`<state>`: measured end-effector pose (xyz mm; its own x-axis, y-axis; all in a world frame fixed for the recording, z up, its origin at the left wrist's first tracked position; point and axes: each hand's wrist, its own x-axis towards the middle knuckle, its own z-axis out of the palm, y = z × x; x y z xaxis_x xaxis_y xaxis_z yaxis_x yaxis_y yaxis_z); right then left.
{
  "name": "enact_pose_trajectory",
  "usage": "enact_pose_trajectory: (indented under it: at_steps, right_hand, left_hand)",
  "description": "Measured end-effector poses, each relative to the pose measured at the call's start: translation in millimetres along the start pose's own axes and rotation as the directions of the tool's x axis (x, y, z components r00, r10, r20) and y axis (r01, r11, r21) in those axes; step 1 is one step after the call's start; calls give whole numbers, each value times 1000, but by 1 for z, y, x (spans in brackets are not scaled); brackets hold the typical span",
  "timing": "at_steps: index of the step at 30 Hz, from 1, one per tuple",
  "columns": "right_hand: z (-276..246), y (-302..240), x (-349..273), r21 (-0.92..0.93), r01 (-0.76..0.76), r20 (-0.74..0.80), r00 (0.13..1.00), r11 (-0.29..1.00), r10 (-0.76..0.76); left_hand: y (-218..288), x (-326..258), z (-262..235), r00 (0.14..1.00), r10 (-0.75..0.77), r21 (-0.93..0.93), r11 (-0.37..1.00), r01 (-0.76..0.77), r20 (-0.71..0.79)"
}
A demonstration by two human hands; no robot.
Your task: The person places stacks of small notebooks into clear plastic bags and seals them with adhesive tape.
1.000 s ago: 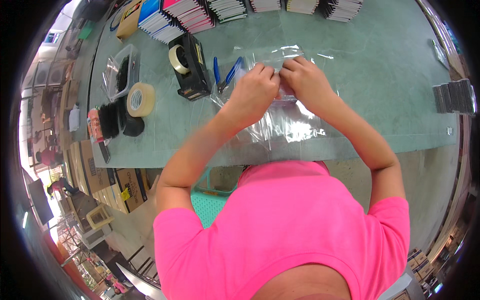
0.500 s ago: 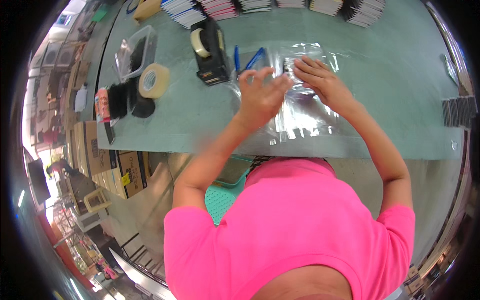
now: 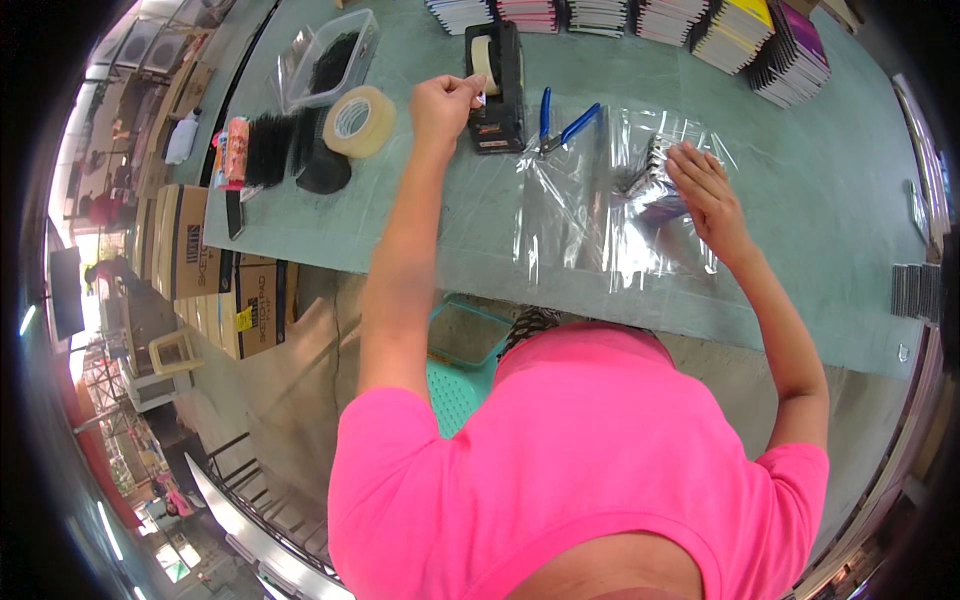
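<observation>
Tape was what my left hand [image 3: 443, 103] had hold of, thumb and fingers pinched on the loose end at the black dispenser [image 3: 497, 85] standing at the far side of the green table [image 3: 830, 200], just left of the blue-handled pliers [image 3: 562, 127]. My right hand [image 3: 708, 195] lay open and flat, fingers spread, pressing down on the clear plastic bags [image 3: 610, 215] to the right of the dispenser, nearer me. A wide roll of packing tape [image 3: 358, 121] sat further left, with stacked booklets [image 3: 740, 40] along the far edge.
</observation>
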<state>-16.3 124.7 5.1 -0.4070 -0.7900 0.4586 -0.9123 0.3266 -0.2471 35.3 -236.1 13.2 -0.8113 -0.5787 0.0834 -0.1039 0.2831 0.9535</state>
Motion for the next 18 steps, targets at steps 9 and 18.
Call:
enact_pose_trajectory:
  at_steps: [9,18]
  right_hand:
    - [1,-8,1,165,-48,-77,995,985,61]
    - [6,1,-1,272,-18,-72,997,962,39]
  left_hand:
    - [-39,-63,-44,996,89,821,569,-52,1]
    - [61,-165,134,941,-184,-312,910,273,285]
